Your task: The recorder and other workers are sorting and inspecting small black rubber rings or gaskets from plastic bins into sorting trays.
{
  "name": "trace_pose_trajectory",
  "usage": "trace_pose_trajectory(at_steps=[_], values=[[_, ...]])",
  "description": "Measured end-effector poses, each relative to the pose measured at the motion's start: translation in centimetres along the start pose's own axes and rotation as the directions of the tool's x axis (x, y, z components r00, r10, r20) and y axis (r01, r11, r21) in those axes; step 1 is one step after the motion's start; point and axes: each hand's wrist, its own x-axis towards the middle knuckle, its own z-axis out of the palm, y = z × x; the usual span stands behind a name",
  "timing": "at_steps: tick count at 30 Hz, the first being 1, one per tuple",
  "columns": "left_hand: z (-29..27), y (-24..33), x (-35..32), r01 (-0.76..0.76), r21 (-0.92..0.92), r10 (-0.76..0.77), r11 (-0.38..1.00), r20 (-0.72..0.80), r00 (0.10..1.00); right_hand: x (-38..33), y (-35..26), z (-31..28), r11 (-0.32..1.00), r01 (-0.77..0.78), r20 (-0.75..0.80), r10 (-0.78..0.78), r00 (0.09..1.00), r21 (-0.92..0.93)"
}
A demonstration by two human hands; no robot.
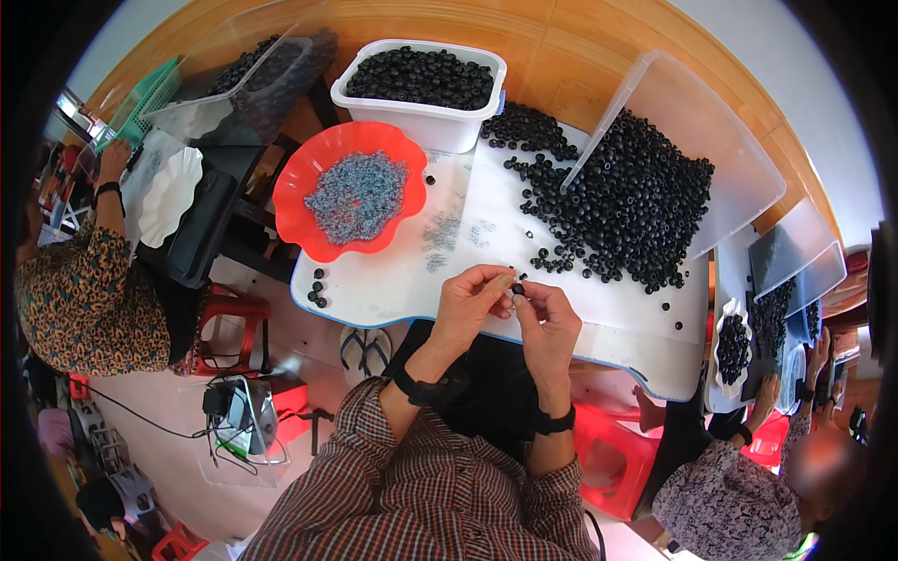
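My two hands meet just above the front edge of the white table. Between the thumb and fingers of my right hand is a small black round part. Right beside it, my left hand is closed in a pinch; what sits in its fingertips is too small to make out. Beyond my hands, a pile of similar black parts spills from a clear bin tipped on its side. To the left, a red wavy-rimmed bowl holds many tiny translucent grey-blue pieces.
A white tub full of black parts stands at the back. Several loose black parts lie near the left edge. People sit at tables on the left and right. Red stools and a clear box with cables are below.
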Motion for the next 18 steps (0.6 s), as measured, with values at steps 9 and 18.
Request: trace_pose_trajectory(at_steps=[9, 18], values=[[0.7, 0.1, -0.4, -0.064, 0.170, 0.061, 0.983, 0.028, 0.998, 0.1, -0.5, 0.2, 0.979, 0.089, 0.010, -0.089, 0.996, -0.184], [1.0, -0.2, -0.6, -0.166, 0.294, 0.181, 0.941, -0.023, 0.983, -0.6, -0.5, 0.8, 0.997, -0.076, -0.056, 0.074, 0.996, -0.030]])
